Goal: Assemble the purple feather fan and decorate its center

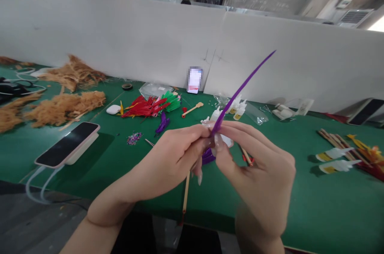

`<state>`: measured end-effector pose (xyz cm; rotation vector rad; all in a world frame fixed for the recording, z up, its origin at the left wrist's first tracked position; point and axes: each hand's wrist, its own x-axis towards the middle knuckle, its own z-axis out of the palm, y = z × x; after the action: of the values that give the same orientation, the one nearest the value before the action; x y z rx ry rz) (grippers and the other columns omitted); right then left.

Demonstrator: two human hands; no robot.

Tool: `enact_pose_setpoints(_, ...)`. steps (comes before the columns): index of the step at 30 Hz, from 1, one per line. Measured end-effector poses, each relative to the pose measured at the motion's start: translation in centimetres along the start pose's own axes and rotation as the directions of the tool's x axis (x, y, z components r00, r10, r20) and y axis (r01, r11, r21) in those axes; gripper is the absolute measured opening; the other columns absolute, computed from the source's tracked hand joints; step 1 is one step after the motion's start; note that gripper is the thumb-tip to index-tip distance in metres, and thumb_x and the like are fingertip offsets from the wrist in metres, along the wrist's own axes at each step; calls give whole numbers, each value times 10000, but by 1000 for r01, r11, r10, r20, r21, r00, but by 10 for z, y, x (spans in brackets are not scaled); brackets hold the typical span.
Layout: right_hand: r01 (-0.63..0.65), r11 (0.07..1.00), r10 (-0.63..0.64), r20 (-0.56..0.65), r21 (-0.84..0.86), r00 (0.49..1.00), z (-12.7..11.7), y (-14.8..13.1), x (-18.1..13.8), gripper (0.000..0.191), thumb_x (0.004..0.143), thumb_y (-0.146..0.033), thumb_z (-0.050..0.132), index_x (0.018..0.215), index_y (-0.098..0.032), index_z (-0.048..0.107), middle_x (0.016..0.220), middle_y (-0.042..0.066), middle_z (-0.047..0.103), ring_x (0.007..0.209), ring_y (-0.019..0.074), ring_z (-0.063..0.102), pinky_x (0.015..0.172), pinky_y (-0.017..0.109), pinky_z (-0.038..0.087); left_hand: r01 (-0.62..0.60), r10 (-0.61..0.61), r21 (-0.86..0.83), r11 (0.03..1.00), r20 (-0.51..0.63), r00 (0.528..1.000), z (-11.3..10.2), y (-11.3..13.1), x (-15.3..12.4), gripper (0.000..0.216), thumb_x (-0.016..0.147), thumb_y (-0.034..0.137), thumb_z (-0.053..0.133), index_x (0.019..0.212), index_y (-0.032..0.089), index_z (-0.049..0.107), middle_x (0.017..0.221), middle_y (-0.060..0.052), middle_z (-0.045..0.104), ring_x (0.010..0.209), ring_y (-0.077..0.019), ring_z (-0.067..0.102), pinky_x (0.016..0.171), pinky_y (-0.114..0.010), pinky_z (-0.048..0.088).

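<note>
A long, slender purple feather (pixel 240 91) rises from between my hands, its tip pointing up and to the right. My left hand (pixel 177 156) pinches it near the base. My right hand (pixel 255 162) has thumb and fingers closed on the same lower part. Beneath my hands a wooden stick (pixel 186 196) with a red end slants toward the table's front edge; I cannot tell whether it is held or lying there. Partly hidden behind my fingers are purple feathers (pixel 208 157) and a white object.
Red feathers (pixel 147 106), green feathers (pixel 171 101) and a purple bunch (pixel 162 123) lie left of centre on the green table (pixel 300 206). Glue bottles (pixel 334 154) lie at right. A phone (pixel 67 146) rests at left, brown fibre (pixel 67 106) beyond. A white partition (pixel 120 38) stands behind.
</note>
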<state>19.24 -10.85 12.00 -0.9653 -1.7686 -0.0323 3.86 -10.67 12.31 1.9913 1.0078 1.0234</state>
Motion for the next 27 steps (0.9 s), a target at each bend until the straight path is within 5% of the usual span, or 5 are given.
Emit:
enact_pose_setpoints(8,-122,992,120,-43,-27,992,-2,-7,-2,158,761,-146,573,808,-236,695,836,-1,743,687,160,700,611,272,584,-26,26,16,1000,-38,999,5,3,-1,207,936,157,403,891,192,602,631,40,619,491,-64,583,469,-143,460)
enact_pose_setpoints(15,-174,985,172,-76,-16,982,-1,-6,-4,167,733,-146,588,831,-214,705,822,7,738,686,160,691,631,275,585,-14,9,-90,996,-58,998,14,3,0,222,936,146,399,971,175,616,598,44,595,477,-61,578,444,-133,447)
enact_pose_setpoints(22,-180,984,178,-116,-7,977,2,-3,-5,162,725,-147,593,810,-229,703,829,3,739,690,176,700,636,308,597,-83,79,-22,996,-131,988,23,2,1,161,918,117,427,879,170,574,572,53,599,452,-56,570,414,-137,417)
enact_pose_setpoints(27,-157,987,159,-185,24,970,-15,6,-8,276,772,-89,565,942,-272,685,860,-1,732,750,199,709,640,327,595,-62,71,36,997,-363,929,5,5,-1,153,942,174,422,858,182,550,524,55,565,465,-79,602,459,-168,473)
